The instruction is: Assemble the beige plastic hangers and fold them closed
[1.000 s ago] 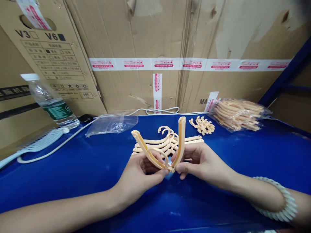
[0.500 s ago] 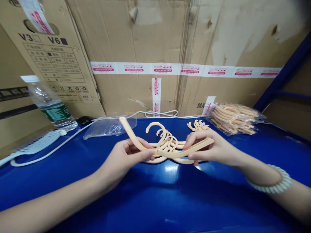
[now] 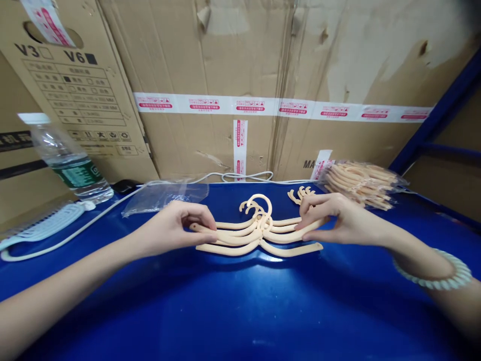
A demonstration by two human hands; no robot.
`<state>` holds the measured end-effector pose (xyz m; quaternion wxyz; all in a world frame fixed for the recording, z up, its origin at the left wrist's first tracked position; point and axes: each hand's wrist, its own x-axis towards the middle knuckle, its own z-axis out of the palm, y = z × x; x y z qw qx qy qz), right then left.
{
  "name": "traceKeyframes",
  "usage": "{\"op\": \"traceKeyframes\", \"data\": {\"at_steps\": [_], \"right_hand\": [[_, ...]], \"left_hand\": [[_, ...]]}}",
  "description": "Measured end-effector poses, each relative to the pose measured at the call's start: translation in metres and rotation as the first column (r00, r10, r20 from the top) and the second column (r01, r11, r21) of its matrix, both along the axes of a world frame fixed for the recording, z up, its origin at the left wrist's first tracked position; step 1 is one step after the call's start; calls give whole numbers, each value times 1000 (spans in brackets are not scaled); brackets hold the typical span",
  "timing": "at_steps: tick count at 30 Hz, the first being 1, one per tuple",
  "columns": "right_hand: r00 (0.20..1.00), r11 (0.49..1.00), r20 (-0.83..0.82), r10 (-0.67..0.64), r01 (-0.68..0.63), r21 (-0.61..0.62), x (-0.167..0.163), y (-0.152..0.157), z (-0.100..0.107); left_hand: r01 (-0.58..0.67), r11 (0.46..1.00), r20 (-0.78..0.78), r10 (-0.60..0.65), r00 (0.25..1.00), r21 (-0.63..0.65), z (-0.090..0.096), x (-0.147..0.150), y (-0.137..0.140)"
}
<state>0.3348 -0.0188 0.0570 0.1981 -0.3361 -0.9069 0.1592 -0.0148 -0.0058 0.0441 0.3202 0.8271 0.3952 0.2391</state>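
My left hand point(image 3: 180, 225) pinches the left arm of a cream-coloured clothes hanger point(image 3: 280, 237) near its tip. The other arm's end is gripped between thumb and fingers of my right hand point(image 3: 330, 220), which hides part of it. The hanger lies level, low over the pile, its arms spread to both sides. In front of it rests another hanger point(image 3: 229, 250) on the blue table. Behind, further hangers point(image 3: 229, 225) of the same kind overlap, their curved hooks point(image 3: 251, 206) bunched at the middle.
Loose hook pieces point(image 3: 300, 193) lie behind my right hand, beside a plastic bag of hanger parts point(image 3: 361, 183). At left are a clear plastic bag point(image 3: 150, 198), a water bottle point(image 3: 75, 165), a light blue hairbrush point(image 3: 56, 223) and a white cable point(image 3: 101, 220). Cardboard point(image 3: 210, 140) stands behind the blue table point(image 3: 240, 311).
The hanger's raised left arm has swung down level and the hanger now lies over the others. My left hand has shifted from its middle out to the left tip.
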Motion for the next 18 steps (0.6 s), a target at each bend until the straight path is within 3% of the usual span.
{"op": "traceKeyframes", "data": {"at_steps": [3, 6, 11, 18], "right_hand": [[994, 996, 94, 49, -42, -75, -3, -5, 0], [981, 985, 153, 117, -96, -141, -9, -11, 2], [959, 972, 255, 126, -68, -225, -16, -17, 1], [943, 984, 327, 68, -8, -179, -19, -18, -7]], "left_hand": [[173, 961, -184, -134, 974, 216, 4, -1, -6], [292, 915, -318, -199, 927, 279, 6, 0, -13], [372, 861, -445, -199, 873, 346, -3, 4, -19], [416, 787, -533, -134, 835, 455, -14, 7, -18]]}}
